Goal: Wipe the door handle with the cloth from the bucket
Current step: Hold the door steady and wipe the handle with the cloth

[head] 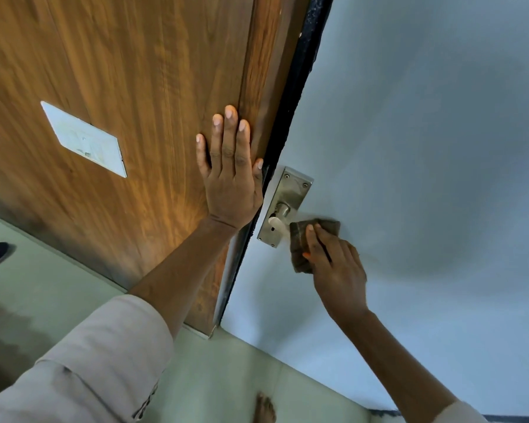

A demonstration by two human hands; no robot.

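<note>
left hand (231, 175): open, flat against wooden panel (119, 102) beside dark door edge (290, 117) | right hand (336, 270): closed on brown cloth (306, 242), pressing it around lever of door handle (280, 219) | handle: on steel backplate (292, 190) of pale blue door (425, 148) | below: bare foot (264, 409) on floor (220, 377)
</note>
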